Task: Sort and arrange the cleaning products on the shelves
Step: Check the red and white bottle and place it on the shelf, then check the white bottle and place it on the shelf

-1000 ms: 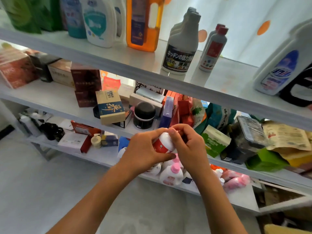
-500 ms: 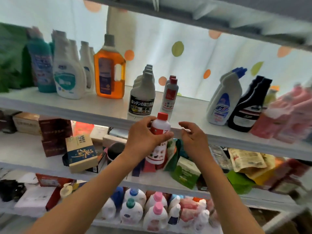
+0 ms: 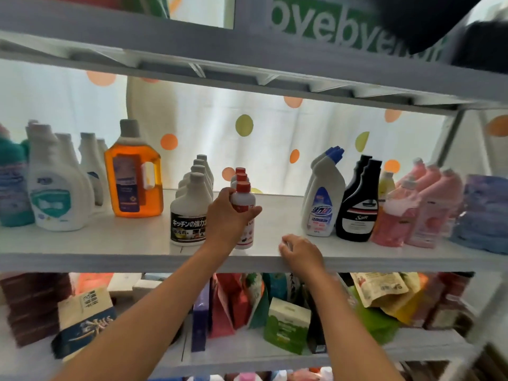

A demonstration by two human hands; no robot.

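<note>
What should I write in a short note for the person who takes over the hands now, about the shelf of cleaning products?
Left hand: grips the red-capped bottle, standing upright at the front of its row on the shelf, beside the white bottles with black labels.
Right hand: rests on the shelf edge, holding nothing.
Done: the bottle is in line with two matching red caps behind it.
Left: release it, then sort any remaining products.

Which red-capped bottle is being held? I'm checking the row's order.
The frontmost red-capped bottle, gripped by the left hand at the shelf's front; the two behind it stand untouched.
</note>
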